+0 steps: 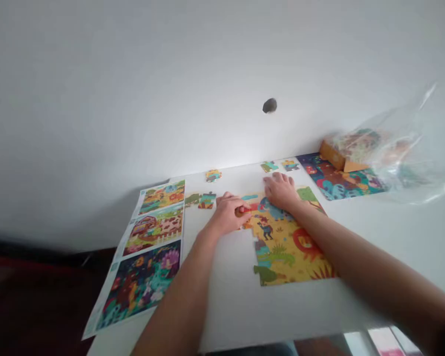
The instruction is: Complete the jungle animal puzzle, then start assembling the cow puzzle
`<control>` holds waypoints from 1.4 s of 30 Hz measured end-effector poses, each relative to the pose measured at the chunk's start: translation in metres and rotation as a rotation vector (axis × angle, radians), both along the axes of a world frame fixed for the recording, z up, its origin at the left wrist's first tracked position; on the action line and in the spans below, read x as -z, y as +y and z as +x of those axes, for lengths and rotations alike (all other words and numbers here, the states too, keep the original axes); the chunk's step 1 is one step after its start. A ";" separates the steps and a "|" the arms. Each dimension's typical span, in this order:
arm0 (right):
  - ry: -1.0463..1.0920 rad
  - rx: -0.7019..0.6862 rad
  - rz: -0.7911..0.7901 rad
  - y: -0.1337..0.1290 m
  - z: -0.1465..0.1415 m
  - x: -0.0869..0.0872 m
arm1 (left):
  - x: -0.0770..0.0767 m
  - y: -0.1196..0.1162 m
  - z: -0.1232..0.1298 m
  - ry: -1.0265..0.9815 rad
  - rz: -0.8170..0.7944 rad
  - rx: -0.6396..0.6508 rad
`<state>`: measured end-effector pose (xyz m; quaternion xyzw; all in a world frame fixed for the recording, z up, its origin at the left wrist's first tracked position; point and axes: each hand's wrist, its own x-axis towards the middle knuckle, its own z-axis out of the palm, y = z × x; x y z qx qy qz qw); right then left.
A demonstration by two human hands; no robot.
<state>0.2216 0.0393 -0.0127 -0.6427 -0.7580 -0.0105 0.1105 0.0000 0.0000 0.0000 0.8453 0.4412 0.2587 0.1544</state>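
A partly assembled jigsaw puzzle with a lion, a small figure and a crocodile on yellow lies flat on the white table. At its upper left edge, my left hand is closed on a puzzle piece with red on it. The fingers hide part of that piece, and I cannot tell whether it is joined to the others. My right hand rests on the puzzle's upper part with its fingers stretched out, over a blue elephant. Left of my left hand lie a blue-green loose piece and a green loose piece.
More loose pieces lie along the wall side. On the left, a reference sheet with three pictures overhangs the table edge. At right, an orange box sits on a dark picture sheet beside a clear plastic bag.
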 end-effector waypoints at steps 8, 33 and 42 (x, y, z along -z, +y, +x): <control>0.009 -0.012 -0.021 0.001 0.001 -0.001 | 0.000 -0.003 0.000 0.035 -0.010 -0.024; 0.210 -0.060 0.061 0.008 0.007 0.005 | -0.010 -0.002 -0.007 0.014 0.060 -0.126; 0.533 -0.803 0.152 -0.001 -0.002 -0.007 | -0.007 -0.002 -0.004 0.078 -0.003 -0.221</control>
